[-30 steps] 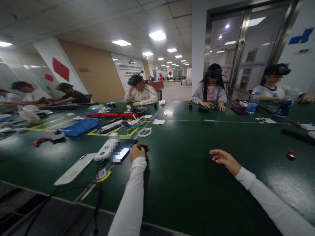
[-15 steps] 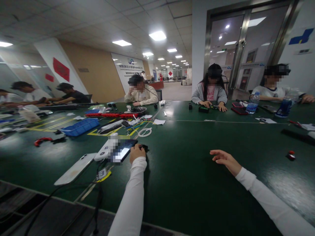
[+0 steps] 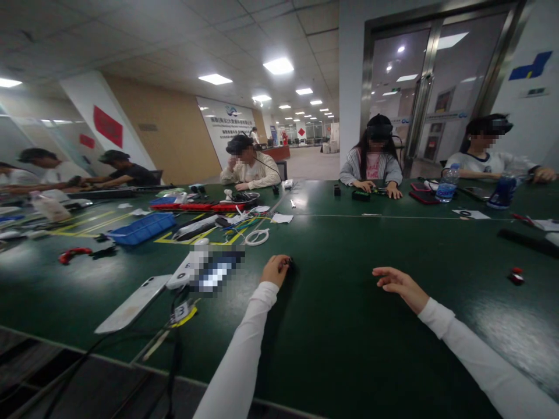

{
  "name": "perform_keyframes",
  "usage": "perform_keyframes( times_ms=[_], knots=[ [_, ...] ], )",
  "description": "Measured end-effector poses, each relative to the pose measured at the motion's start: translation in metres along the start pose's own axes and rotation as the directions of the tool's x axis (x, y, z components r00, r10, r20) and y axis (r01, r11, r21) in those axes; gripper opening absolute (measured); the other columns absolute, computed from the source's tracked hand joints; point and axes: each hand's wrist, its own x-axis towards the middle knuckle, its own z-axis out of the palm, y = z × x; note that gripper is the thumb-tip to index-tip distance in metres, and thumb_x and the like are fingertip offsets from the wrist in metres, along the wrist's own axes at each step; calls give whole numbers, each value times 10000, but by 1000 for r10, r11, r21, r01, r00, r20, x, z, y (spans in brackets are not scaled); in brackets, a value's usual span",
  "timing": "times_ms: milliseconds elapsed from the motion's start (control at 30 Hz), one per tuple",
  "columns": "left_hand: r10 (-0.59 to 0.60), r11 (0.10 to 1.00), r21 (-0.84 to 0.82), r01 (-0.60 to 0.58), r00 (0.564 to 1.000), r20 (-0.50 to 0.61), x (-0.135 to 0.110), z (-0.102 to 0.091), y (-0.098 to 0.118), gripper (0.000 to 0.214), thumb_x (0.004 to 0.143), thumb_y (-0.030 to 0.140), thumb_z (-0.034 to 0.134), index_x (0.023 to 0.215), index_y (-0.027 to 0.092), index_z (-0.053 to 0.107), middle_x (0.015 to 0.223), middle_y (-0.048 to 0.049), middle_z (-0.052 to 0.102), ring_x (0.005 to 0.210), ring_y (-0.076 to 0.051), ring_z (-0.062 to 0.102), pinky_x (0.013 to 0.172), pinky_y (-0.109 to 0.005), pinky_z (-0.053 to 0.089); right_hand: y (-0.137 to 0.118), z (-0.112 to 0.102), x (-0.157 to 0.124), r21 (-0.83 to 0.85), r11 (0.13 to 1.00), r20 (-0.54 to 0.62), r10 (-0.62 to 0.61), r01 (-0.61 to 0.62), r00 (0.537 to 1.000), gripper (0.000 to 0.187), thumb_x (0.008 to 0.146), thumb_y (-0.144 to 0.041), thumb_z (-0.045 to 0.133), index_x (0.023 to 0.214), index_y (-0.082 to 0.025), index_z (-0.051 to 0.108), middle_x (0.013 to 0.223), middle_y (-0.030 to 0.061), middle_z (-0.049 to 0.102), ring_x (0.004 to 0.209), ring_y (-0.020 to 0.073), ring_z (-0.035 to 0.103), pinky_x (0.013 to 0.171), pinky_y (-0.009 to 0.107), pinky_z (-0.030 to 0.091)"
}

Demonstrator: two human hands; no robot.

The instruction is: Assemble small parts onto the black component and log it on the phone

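Near the middle of the worktop (image 3: 332, 326), a small black object (image 3: 292, 265) is grasped by the left hand (image 3: 274, 270), mostly hidden by it. Hand and object have just been shifted rightward, away from the lit phone (image 3: 218, 273); relocation is judged underway, lifted or slid cannot be told. The right hand (image 3: 400, 285) is unmoved, loosely spread, nothing held. White phone (image 3: 133, 302) and blue tray (image 3: 142, 228) unchanged, left side.

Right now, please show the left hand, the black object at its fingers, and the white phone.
Left hand (image 3: 273, 270), head view: its back.
Black object (image 3: 292, 265), head view: its uncovered part.
White phone (image 3: 133, 304), head view: its back.
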Motion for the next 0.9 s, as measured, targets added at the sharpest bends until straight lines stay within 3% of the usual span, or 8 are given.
perform_keyframes(
  times_ms=[100,233,467,700,900],
  knots=[
    [148,985,-101,-141,987,67,-9,17,30,268,691,122,480,947,189,522,819,-5,514,711,-104,501,713,-253,425,4,-1,2,4,1000,-1,-4,4,1000,384,675,-180,545,1054,-229,504,1103,52,500,876,190,530,815,410,416],
    [313,932,-244,-268,935,168,-28,31,76,270,699,125,483,961,182,507,847,-14,520,744,-107,497,726,-273,419,2,-1,2,-10,1000,-6,-6,6,1000,392,670,-192,544,1058,-230,503,1098,52,503,873,189,530,793,396,427],
    [468,858,-385,-340,827,311,-65,35,136,272,714,150,486,983,187,486,883,-26,515,772,-119,487,713,-272,412,-5,4,4,-124,992,19,-8,10,1000,457,609,-118,541,1050,-226,497,1060,45,515,821,167,524,692,330,447],
    [493,844,-408,-348,803,334,-77,44,159,258,707,157,494,963,190,485,883,-26,503,773,-126,476,719,-281,406,-5,5,8,-126,992,2,-20,20,1000,504,561,-58,476,1035,-227,500,1049,41,520,793,155,522,622,286,437],
    [456,854,-397,-336,851,262,-63,59,160,220,701,159,499,919,187,507,854,-21,496,743,-120,475,704,-277,406,-2,4,11,-148,988,12,-43,45,999,545,540,-30,440,1046,-224,491,1057,41,522,798,152,518,626,281,414]
  ],
)
